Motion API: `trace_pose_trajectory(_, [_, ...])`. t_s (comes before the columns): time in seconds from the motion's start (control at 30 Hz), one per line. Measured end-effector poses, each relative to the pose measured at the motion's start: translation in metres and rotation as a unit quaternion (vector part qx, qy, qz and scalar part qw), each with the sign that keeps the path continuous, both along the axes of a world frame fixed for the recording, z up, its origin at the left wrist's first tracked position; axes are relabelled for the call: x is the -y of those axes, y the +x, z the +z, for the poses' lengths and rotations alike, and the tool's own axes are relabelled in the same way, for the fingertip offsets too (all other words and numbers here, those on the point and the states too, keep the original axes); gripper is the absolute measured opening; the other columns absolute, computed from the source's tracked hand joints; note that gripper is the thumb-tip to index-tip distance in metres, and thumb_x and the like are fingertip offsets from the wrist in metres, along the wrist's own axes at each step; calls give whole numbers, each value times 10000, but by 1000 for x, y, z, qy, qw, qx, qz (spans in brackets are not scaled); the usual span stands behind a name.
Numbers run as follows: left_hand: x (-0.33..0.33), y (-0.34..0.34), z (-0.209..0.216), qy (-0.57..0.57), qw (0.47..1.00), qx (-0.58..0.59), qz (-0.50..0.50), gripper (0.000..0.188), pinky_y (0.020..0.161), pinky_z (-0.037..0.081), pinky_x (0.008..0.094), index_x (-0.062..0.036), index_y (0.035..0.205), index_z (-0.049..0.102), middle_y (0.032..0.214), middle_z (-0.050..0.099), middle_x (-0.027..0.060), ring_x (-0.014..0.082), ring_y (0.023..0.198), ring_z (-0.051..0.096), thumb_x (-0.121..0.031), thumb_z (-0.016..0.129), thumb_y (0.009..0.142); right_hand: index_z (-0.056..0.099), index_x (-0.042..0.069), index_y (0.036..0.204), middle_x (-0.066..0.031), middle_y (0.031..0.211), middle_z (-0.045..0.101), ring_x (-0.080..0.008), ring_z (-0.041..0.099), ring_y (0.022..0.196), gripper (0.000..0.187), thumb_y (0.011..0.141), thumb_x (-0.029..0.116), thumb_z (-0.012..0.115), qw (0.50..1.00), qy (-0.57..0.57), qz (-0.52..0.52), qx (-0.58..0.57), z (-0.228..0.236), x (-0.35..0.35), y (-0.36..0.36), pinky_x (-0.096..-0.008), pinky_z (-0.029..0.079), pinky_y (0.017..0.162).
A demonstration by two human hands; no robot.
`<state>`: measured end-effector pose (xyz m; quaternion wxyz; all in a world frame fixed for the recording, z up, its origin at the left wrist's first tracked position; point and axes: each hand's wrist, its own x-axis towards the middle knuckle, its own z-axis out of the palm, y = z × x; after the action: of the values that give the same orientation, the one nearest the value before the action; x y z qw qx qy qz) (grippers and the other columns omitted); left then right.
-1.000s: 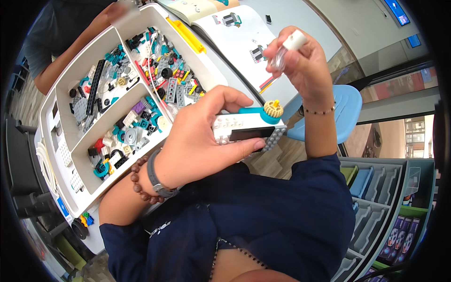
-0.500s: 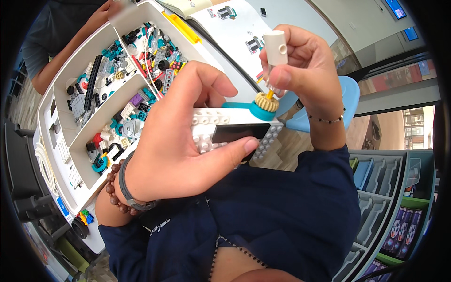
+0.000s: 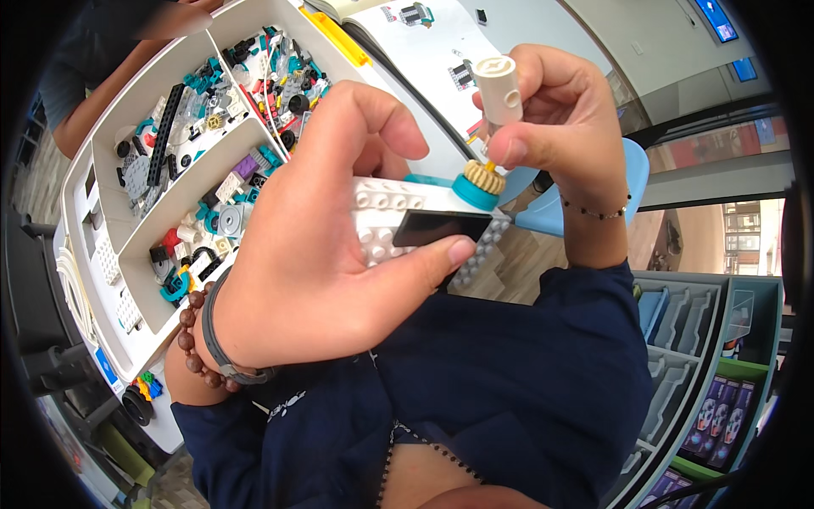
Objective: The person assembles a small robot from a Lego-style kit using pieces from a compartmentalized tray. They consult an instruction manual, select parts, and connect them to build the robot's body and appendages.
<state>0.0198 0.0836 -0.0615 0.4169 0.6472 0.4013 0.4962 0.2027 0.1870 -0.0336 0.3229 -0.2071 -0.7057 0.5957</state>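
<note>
My left hand [image 3: 314, 271] is closed round a white studded building-brick assembly [image 3: 380, 241], its thumb across a dark panel [image 3: 424, 226] on the front. Grey studs line the assembly's right edge. At the top right corner is a teal round base [image 3: 475, 195] with a tan toothed gear [image 3: 485, 177] on it. A yellow axle [image 3: 490, 165] stands up from the gear. My right hand [image 3: 564, 119] pinches a white cylindrical connector [image 3: 497, 95] above the gear, between thumb and fingers. The connector has a cross-shaped hole in its top. My fingers partly hide where axle and connector meet.
A white compartment tray [image 3: 127, 227] of loose bricks lies to the left. An open booklet [image 3: 415, 51] with brick pictures lies beyond it. Another person's arm [image 3: 102, 93] reaches in at the far left. A blue chair [image 3: 551, 216] and shelving [image 3: 678, 365] stand to the right.
The white connector has tilted so that its top end now shows. The brick assembly has shifted slightly to the right and turned a little. Both hands keep their hold.
</note>
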Motion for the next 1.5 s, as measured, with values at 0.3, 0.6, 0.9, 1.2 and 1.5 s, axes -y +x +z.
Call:
trace_pose_trajectory(0.3, [0, 3, 1, 107, 990, -76, 49, 487, 635, 379, 193, -20, 978, 331, 843, 443, 64, 83, 759, 472, -64, 716, 683, 556, 28, 746, -60, 751, 625, -90, 585, 693, 194, 687, 9, 740, 996, -23, -10, -86, -11, 7, -3, -222, 477, 620])
trace_pose_trajectory(0.6, [-15, 10, -18, 32, 994, 94, 40, 442, 689, 406, 199, -50, 1027, 351, 880, 495, 35, 69, 783, 483, -89, 689, 746, 573, -1, 787, -67, 819, 626, -94, 570, 734, 175, 800, 150, 660, 998, -10, 10, -55, -15, -10, 1, -237, 468, 661])
trace_pose_trajectory(0.9, [-51, 34, -33, -124, 918, 372, 62, 401, 844, 446, 311, -79, 1240, 315, 1128, 505, 82, 146, 973, 537, -238, 486, 915, 530, -41, 1114, -49, 784, 600, -89, 555, 629, 491, 775, 288, 664, 996, 12, -86, 13, -21, -23, 8, -210, 446, 558])
trace_pose_trajectory(1.2, [-35, 68, -59, -157, 968, 196, -31, 723, 1000, 289, 379, -96, 1390, -13, 1388, 204, 171, 268, 1235, 348, -183, 496, 883, 598, 3, 1058, -44, 865, 639, -69, 579, 705, 383, 743, 203, 687, 971, 38, -203, 119, -26, -116, 66, -206, 490, 632])
trace_pose_trajectory(1.5, [20, 29, -70, -202, 961, 0, -187, 615, 916, 385, 342, -56, 1328, 217, 1197, 425, 137, 199, 1039, 486, -39, 563, 820, 607, 10, 1041, -69, 818, 613, -126, 585, 663, 488, 643, 254, 748, 847, 157, -419, 288, -83, -271, 130, -236, 470, 594])
